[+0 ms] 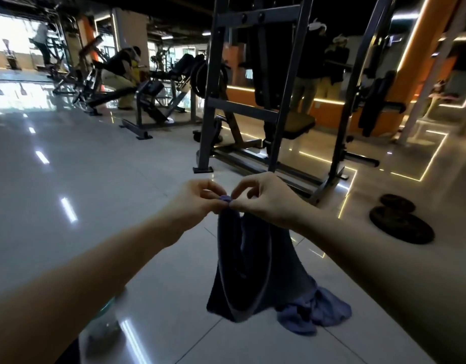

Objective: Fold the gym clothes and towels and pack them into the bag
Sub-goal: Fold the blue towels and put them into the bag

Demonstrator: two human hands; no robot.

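Forearms (pixel 95 271) extend forward. Left hand (pixel 197 198) and right hand (pixel 266 198) meet, each pinching the cloth (pixel 242 271) by its top edge. It hangs below them, probably to locate corners for folding. Purple heap (pixel 318 311) lies under the right hand. Bag not visible.

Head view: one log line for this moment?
blue towel: hangs, lower end on floor | left hand: pinches its top | right hand: pinches its top
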